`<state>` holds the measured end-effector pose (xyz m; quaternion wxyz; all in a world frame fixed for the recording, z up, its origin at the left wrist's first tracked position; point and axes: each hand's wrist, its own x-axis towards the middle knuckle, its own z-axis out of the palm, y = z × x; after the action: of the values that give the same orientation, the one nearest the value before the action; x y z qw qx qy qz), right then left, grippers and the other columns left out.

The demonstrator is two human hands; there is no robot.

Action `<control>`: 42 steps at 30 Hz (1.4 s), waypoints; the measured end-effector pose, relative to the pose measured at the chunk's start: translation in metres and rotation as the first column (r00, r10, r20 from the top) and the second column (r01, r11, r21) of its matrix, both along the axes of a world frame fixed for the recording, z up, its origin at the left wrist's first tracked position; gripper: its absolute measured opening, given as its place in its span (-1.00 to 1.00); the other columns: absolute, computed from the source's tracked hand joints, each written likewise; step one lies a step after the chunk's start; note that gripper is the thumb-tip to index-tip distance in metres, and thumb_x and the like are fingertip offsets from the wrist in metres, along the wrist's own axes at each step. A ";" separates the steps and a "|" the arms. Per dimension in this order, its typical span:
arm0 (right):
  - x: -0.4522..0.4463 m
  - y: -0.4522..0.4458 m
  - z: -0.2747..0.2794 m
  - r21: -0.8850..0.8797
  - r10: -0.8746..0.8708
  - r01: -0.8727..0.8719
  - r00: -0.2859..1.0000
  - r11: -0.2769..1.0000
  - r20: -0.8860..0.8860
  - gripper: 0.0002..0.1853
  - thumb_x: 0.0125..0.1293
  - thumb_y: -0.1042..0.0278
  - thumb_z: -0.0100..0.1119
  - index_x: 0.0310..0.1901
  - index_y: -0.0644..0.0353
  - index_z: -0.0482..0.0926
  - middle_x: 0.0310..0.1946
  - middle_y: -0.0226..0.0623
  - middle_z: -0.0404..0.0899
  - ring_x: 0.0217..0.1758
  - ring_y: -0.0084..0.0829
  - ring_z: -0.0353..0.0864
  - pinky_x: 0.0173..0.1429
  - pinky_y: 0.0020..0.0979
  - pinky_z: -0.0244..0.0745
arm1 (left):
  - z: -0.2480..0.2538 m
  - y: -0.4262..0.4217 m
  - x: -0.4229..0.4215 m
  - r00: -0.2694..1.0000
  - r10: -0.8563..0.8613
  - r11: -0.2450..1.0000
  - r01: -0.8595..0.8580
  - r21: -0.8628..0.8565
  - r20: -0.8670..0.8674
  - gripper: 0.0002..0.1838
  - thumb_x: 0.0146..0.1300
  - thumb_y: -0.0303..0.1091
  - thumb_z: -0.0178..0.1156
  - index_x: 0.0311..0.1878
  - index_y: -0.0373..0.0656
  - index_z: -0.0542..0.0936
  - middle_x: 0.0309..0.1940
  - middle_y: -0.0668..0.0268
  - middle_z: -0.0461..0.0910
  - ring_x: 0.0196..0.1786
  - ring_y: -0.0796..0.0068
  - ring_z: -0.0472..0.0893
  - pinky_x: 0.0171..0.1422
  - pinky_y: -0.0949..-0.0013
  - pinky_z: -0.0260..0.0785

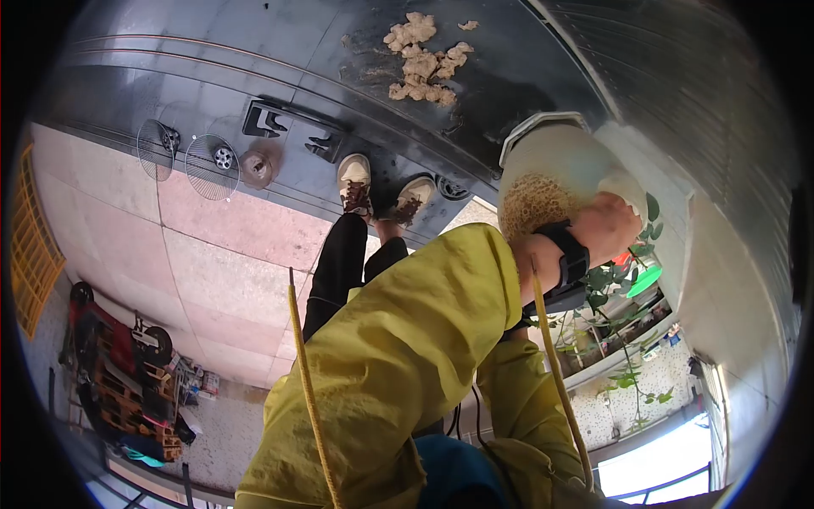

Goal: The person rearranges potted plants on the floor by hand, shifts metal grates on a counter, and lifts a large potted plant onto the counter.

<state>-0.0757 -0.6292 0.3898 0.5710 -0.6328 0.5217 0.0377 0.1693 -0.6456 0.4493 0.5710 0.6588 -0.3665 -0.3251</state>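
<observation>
My left hand, with a black watch on its wrist, reaches across my body to the right. Its fingers are curled at the edge of a pale, whitish tub, and the fingertips are partly hidden. Brown, crumbly stuff shows in the lower part of the tub. Behind my left arm is my other yellow sleeve; the right hand is hidden. Beyond the tub, beige-brown lumps lie on a dark metal surface.
Two wire baskets, a round brown dish and black burner grates are by the metal edge. My shoes stand close by. Leafy plants and a green disc are at right, and a red cart-like thing at lower left.
</observation>
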 end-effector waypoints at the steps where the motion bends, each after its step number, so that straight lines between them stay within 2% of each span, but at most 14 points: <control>1: -0.001 0.000 0.000 0.000 -0.001 0.001 1.000 1.000 0.001 -0.48 0.41 0.27 0.13 0.35 0.18 0.31 0.23 -0.24 0.43 0.19 -0.34 0.47 0.28 -0.26 0.43 | 0.001 -0.004 -0.008 0.985 0.119 0.992 -0.123 0.029 0.122 -0.84 0.05 -0.39 0.12 -0.42 -0.24 0.64 -0.42 0.03 0.63 -0.26 0.12 0.66 -0.12 0.14 0.46; 2: -0.002 -0.001 0.000 0.001 -0.006 0.006 1.000 1.000 0.004 -0.48 0.41 0.27 0.13 0.35 0.18 0.31 0.23 -0.24 0.42 0.19 -0.34 0.47 0.28 -0.26 0.43 | 0.000 -0.008 -0.015 0.942 0.228 0.968 -0.246 0.045 0.248 -0.86 0.00 -0.34 0.18 -0.51 -0.13 0.69 -0.55 0.17 0.66 -0.39 0.26 0.69 -0.27 0.19 0.47; 5: -0.003 -0.001 0.000 0.009 -0.019 0.019 1.000 1.000 0.006 -0.47 0.41 0.27 0.14 0.36 0.18 0.30 0.23 -0.24 0.42 0.19 -0.34 0.46 0.28 -0.26 0.42 | -0.003 -0.007 -0.025 0.917 0.319 0.945 -0.328 -0.001 0.240 -0.86 0.00 -0.35 0.18 -0.49 -0.13 0.70 -0.54 0.18 0.67 -0.39 0.26 0.69 -0.26 0.21 0.47; 9: -0.008 -0.004 0.000 0.019 -0.023 0.023 1.000 1.000 0.010 -0.46 0.41 0.26 0.14 0.36 0.18 0.30 0.24 -0.24 0.41 0.20 -0.34 0.45 0.29 -0.26 0.42 | -0.002 -0.012 -0.033 0.949 0.218 0.972 -0.233 0.041 0.229 -0.88 -0.03 -0.35 0.19 -0.50 -0.11 0.69 -0.53 0.19 0.67 -0.38 0.27 0.69 -0.25 0.22 0.47; 11: -0.009 -0.006 -0.001 0.015 -0.030 0.030 0.999 0.999 0.011 -0.46 0.41 0.26 0.14 0.36 0.18 0.29 0.24 -0.24 0.41 0.21 -0.34 0.45 0.30 -0.25 0.41 | -0.003 -0.018 -0.036 0.894 0.315 0.943 -0.332 -0.003 0.319 -0.90 -0.04 -0.36 0.21 -0.52 -0.10 0.68 -0.55 0.19 0.66 -0.36 0.26 0.69 -0.26 0.21 0.47; 15: -0.012 -0.005 -0.001 0.010 -0.059 0.059 0.998 0.998 0.026 -0.45 0.41 0.25 0.15 0.37 0.18 0.29 0.25 -0.24 0.40 0.21 -0.34 0.44 0.30 -0.25 0.41 | -0.004 -0.022 -0.038 0.921 0.320 0.945 -0.327 -0.004 0.225 -0.93 -0.04 -0.37 0.22 -0.52 -0.10 0.67 -0.58 0.23 0.64 -0.34 0.26 0.69 -0.27 0.22 0.46; 18: -0.012 -0.009 -0.004 0.017 -0.078 0.077 0.996 0.997 0.042 -0.45 0.41 0.25 0.15 0.37 0.18 0.29 0.25 -0.24 0.40 0.22 -0.34 0.44 0.31 -0.25 0.40 | -0.009 -0.014 -0.026 0.913 0.216 0.970 -0.241 0.030 0.347 -0.91 0.01 -0.42 0.18 -0.45 -0.15 0.66 -0.54 0.20 0.64 -0.33 0.19 0.69 -0.27 0.19 0.47; 22: -0.013 -0.015 -0.005 0.015 -0.102 0.102 0.992 0.995 0.071 -0.44 0.41 0.25 0.16 0.37 0.17 0.28 0.26 -0.24 0.39 0.23 -0.34 0.43 0.32 -0.25 0.40 | -0.020 -0.021 -0.008 0.934 0.280 0.959 -0.284 -0.012 0.221 -0.85 0.09 -0.47 0.10 -0.33 -0.27 0.64 -0.39 0.07 0.64 -0.30 0.08 0.67 -0.18 0.10 0.49; 24: -0.014 -0.021 -0.006 0.017 -0.108 0.107 0.990 0.994 0.088 -0.44 0.41 0.24 0.16 0.38 0.17 0.28 0.26 -0.24 0.39 0.23 -0.34 0.43 0.32 -0.25 0.39 | -0.025 -0.016 0.008 0.983 -0.180 0.955 0.168 0.246 0.023 -0.54 0.18 -0.46 0.06 0.20 -0.19 0.42 0.23 -0.22 0.40 0.20 -0.13 0.49 0.20 -0.01 0.42; 25: -0.015 -0.025 -0.005 0.023 -0.114 0.112 0.989 0.993 0.099 -0.44 0.40 0.24 0.16 0.38 0.17 0.28 0.27 -0.24 0.39 0.23 -0.34 0.42 0.32 -0.25 0.39 | -0.017 -0.003 0.020 0.976 0.049 0.974 -0.094 0.205 0.212 -0.55 0.18 -0.46 0.04 0.18 -0.20 0.42 0.22 -0.20 0.41 0.14 -0.14 0.51 0.15 -0.01 0.44; 28: -0.023 -0.040 -0.008 0.036 -0.114 0.111 0.984 0.993 0.133 -0.43 0.40 0.24 0.17 0.38 0.17 0.28 0.27 -0.24 0.38 0.24 -0.34 0.42 0.33 -0.25 0.39 | -0.025 0.020 0.037 0.930 0.161 0.958 -0.228 0.175 0.330 -0.52 0.14 -0.51 0.09 0.19 -0.15 0.41 0.21 -0.14 0.43 0.11 -0.13 0.53 0.15 0.02 0.43; 32: -0.031 -0.062 -0.012 0.074 -0.112 0.099 0.973 0.992 0.202 -0.42 0.40 0.23 0.17 0.38 0.17 0.27 0.28 -0.24 0.37 0.25 -0.34 0.41 0.34 -0.25 0.38 | -0.053 0.043 0.054 0.937 0.155 0.946 -0.233 0.227 0.314 -0.46 0.09 -0.54 0.17 0.20 -0.11 0.41 0.25 -0.07 0.42 0.13 -0.11 0.52 0.18 0.04 0.43; 35: -0.042 -0.074 -0.018 0.121 -0.106 0.078 0.963 0.990 0.247 -0.42 0.40 0.23 0.18 0.39 0.17 0.27 0.28 -0.24 0.37 0.25 -0.34 0.41 0.34 -0.24 0.37 | -0.056 0.061 0.068 0.970 0.178 0.945 -0.216 0.245 0.167 -0.35 -0.03 -0.56 0.32 0.21 -0.10 0.40 0.26 0.01 0.41 0.19 -0.08 0.48 0.25 0.06 0.39; 42: -0.053 -0.087 -0.024 0.209 -0.092 0.030 0.952 0.978 0.292 -0.40 0.40 0.22 0.19 0.39 0.16 0.26 0.29 -0.24 0.36 0.27 -0.34 0.39 0.36 -0.24 0.36 | -0.064 0.065 0.079 0.945 0.188 0.921 -0.265 0.287 0.268 -0.36 -0.03 -0.55 0.32 0.19 -0.10 0.40 0.21 0.03 0.45 0.18 -0.07 0.49 0.23 0.09 0.40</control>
<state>-0.1291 -0.7158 0.3659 0.7056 -0.5535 0.4419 -0.0236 0.2485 -0.5804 0.3853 0.4434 0.8143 -0.2949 -0.2311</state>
